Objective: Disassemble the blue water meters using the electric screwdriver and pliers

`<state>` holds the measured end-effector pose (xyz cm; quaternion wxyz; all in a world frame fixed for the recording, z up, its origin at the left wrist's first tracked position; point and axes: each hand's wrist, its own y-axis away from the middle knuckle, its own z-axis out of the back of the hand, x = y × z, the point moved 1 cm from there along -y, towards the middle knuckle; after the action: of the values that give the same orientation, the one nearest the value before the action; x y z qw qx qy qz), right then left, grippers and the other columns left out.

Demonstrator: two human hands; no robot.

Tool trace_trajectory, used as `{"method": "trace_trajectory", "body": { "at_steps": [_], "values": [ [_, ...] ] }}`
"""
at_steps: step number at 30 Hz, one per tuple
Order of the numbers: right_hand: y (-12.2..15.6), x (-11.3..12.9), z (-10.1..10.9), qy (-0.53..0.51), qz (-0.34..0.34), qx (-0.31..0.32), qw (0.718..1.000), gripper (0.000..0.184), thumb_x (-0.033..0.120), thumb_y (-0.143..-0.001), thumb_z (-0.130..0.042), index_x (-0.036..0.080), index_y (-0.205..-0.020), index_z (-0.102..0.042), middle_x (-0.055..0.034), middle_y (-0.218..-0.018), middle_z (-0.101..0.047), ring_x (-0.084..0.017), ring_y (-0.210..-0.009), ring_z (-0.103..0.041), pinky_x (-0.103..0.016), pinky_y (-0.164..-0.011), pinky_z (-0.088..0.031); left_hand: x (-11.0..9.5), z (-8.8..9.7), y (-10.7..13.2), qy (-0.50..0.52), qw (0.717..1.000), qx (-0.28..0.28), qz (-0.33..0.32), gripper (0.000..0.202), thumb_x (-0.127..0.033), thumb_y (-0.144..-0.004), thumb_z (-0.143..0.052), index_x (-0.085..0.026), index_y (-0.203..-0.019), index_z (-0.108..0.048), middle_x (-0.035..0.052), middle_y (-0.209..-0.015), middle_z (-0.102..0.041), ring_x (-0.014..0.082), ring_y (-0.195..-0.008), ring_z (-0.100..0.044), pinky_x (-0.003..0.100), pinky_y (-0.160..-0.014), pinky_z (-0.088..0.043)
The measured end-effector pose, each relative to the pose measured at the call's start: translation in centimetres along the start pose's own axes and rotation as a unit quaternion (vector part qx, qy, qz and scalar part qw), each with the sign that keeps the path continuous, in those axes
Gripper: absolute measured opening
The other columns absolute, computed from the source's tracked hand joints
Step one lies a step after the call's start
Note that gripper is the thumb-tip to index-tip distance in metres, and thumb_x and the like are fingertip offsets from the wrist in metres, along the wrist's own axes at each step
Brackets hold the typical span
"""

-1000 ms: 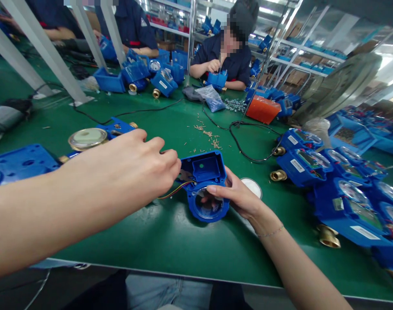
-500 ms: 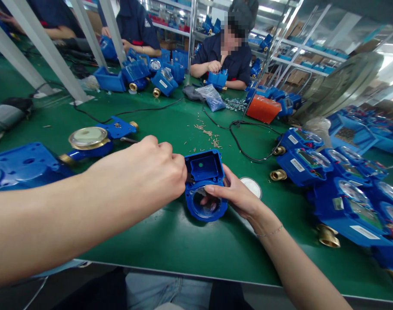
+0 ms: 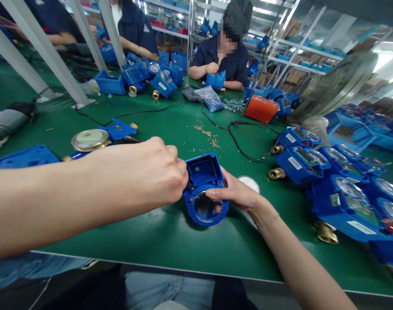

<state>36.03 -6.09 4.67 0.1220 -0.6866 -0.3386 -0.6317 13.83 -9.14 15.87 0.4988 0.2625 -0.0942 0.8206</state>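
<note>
My right hand [image 3: 237, 189] grips a blue plastic meter housing [image 3: 204, 171] from its right side, thumb over the round clear window [image 3: 207, 207]. Above that window the housing has an open rectangular compartment. My left hand [image 3: 160, 172] is a closed fist at the housing's left edge; its fingertips, and whatever they hold, are hidden. Behind the fist, a brass-rimmed round meter body [image 3: 89, 140] lies with a blue bracket [image 3: 119, 129]. A white disc [image 3: 249, 184] rests on the table just behind my right hand.
Small brass-coloured screws [image 3: 209, 134] are scattered beyond the housing. A black cable [image 3: 238, 148] curves past them. Several blue meters [image 3: 348, 206] crowd the right side. An orange box [image 3: 261, 108] stands further back. A co-worker [image 3: 220, 56] sits opposite, handling another meter.
My left forearm has risen slightly, and the fist stays at the housing's left edge. The housing has shifted a little towards me, still in my right hand.
</note>
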Motion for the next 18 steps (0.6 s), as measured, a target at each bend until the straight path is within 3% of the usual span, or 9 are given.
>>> {"method": "trace_trajectory", "body": {
  "at_steps": [7,13,18],
  "values": [
    [-0.3,0.2,0.4,0.013,-0.012,0.061,0.998,0.075,0.036,-0.07,-0.086,0.021,-0.128,-0.041,-0.0005,-0.093,-0.065,-0.01,-0.061,-0.059,-0.018,-0.045,-0.053,-0.4,-0.4,0.9,-0.054,0.996,-0.06,-0.027,0.008,-0.016,-0.075,-0.065,-0.022,-0.077,-0.069,0.0054,-0.067,-0.064,0.0217,-0.055,-0.057,0.034,-0.044,-0.033],
    [-0.1,0.7,0.5,0.029,-0.003,0.089,0.996,0.068,0.036,-0.073,-0.085,0.021,-0.124,-0.043,0.0002,-0.089,-0.068,-0.009,-0.057,-0.061,-0.017,-0.044,-0.051,-0.8,-0.4,1.1,-0.111,0.991,-0.054,-0.06,0.017,-0.015,-0.078,-0.058,-0.021,-0.087,-0.07,0.0073,-0.071,-0.063,0.0241,-0.055,-0.058,0.036,-0.043,-0.035],
    [0.0,0.9,0.6,0.043,-0.013,0.111,0.993,0.073,0.037,-0.073,-0.084,0.022,-0.129,-0.04,-0.0005,-0.09,-0.07,-0.009,-0.054,-0.061,-0.017,-0.043,-0.051,-1.1,-1.3,1.6,-0.134,0.985,-0.087,-0.07,0.023,-0.014,-0.08,-0.054,-0.019,-0.094,-0.071,0.0098,-0.076,-0.066,0.0265,-0.059,-0.06,0.038,-0.044,-0.038]
  ]
}}
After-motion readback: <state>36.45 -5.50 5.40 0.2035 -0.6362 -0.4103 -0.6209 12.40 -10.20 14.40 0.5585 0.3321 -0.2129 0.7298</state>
